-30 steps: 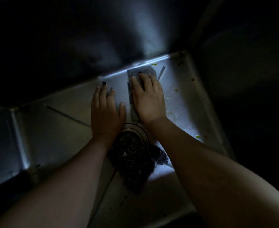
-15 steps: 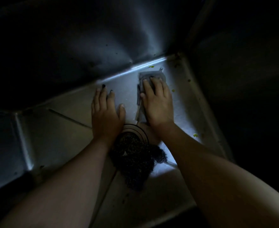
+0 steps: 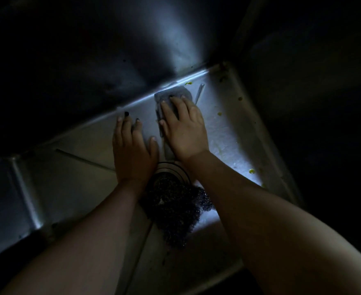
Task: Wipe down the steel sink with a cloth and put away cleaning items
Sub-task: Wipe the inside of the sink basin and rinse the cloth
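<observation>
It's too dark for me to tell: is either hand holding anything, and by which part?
Nothing is gripped. The right hand presses flat on the grey cloth, covering its near part; the left hand rests on the sink floor.

You could read no text, label, brand or number anywhere: the sink (image 3: 85,150) and the cloth (image 3: 175,93) showed you nothing written in that dim light.
</observation>
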